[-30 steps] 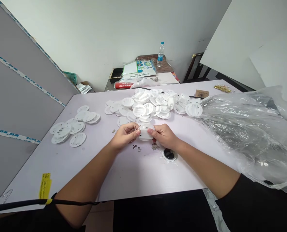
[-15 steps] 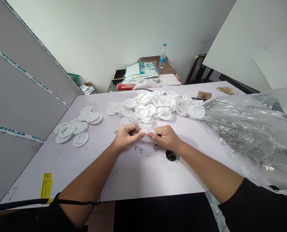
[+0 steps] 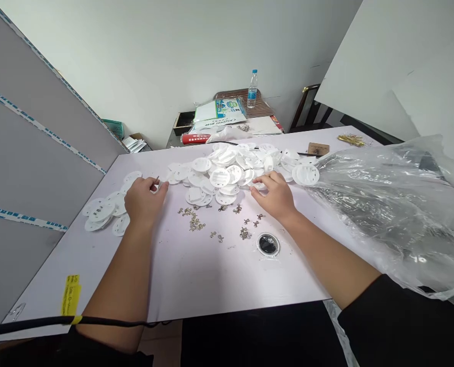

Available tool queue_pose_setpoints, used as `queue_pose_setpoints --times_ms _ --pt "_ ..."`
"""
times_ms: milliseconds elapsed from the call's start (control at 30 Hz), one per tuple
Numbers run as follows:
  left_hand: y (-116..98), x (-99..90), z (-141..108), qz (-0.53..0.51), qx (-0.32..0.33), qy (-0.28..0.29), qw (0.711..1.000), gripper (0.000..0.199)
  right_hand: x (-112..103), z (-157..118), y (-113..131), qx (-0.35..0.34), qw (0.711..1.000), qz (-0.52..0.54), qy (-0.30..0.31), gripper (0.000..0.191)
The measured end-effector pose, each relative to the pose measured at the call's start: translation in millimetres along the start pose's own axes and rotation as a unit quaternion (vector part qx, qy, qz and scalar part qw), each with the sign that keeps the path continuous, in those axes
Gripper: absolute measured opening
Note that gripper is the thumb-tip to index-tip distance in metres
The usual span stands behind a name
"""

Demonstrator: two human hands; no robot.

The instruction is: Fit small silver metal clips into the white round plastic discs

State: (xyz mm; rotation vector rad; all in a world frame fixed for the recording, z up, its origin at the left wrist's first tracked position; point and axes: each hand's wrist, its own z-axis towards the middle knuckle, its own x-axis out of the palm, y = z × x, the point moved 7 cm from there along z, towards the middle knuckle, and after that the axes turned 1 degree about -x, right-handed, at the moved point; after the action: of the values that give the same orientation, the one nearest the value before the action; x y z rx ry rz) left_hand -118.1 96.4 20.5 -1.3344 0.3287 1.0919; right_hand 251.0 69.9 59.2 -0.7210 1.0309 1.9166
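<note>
Where the right hand (image 3: 277, 198) hovers, grip parted, white discs (image 3: 220, 178) (round, mostly flat), left hand (image 3: 143, 200), grip unclear.

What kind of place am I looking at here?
Probably a small hand-assembly workspace: there's a big pile of white discs and scattered small metallic-looking pieces on the table, with a large clear plastic bag on the right.

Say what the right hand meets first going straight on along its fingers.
Right hand: most likely the central heap of round, flat, white plastic-looking discs, near its right side. Whether it already touches is unclear from this view.
</note>
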Motion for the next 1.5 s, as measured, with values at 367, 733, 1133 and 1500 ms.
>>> queue_pose_setpoints --times_ms 367,733,1133,1500 --pt "12 23.1 -4 0.028 -0.061 0.095 0.993 0.03 6 -2 -23 0.099 0.992 -0.044 0.059 0.028" --pt "-97 68.6 -89 -0.05 0.263 0.235 0.934 0.033 9 0 -26 0.093 0.991 -0.053 0.075 0.022" --pt "-100 76.6 -93 -0.011 0.27 0.234 0.934 0.024 -34 10 14 -0.059 0.997 -0.03 -0.025 0.01" --pt "-97 41.6 -80 -0.256 0.267 0.064 0.927 0.012 -21 1 15 -0.029 0.944 0.323 -0.056 0.01"
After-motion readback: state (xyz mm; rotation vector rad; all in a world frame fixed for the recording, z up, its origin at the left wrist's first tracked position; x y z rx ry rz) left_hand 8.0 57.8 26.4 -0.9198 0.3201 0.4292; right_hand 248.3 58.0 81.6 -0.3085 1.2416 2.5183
